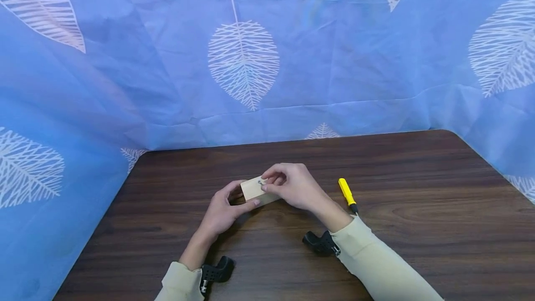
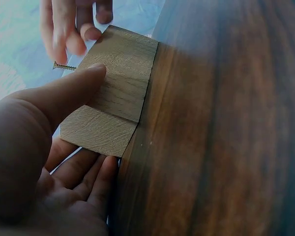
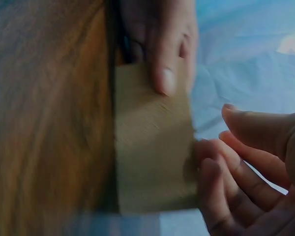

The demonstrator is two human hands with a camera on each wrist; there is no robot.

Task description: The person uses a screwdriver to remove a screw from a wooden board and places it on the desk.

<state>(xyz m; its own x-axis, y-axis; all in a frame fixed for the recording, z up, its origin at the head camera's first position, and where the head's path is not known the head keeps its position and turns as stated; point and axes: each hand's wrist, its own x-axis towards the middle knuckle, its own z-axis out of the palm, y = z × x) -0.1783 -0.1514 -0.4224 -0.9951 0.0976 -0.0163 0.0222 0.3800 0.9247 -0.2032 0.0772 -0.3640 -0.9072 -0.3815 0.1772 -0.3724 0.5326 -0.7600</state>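
Note:
My left hand [image 1: 221, 210] grips a pale wooden block [image 1: 252, 189] by its left end, thumb along the near side and fingers around the far side. A screw [image 2: 64, 66] sticks out of one face of the block, its head standing well clear of the wood. Over the block's right part is my right hand [image 1: 296, 187], thumb and forefinger apart beside the screw. In the right wrist view, the thumb stands away from the other fingers [image 3: 211, 172], which are at the block's edge; the screw is hidden there.
A screwdriver [image 1: 347, 192] with a yellow handle lies on the dark wooden table [image 1: 418, 185], right of the right forearm. Black wrist mounts [image 1: 219, 269] hang under both sleeves. A blue cloth [image 1: 167, 59] with white leaf prints surrounds the table's back and sides.

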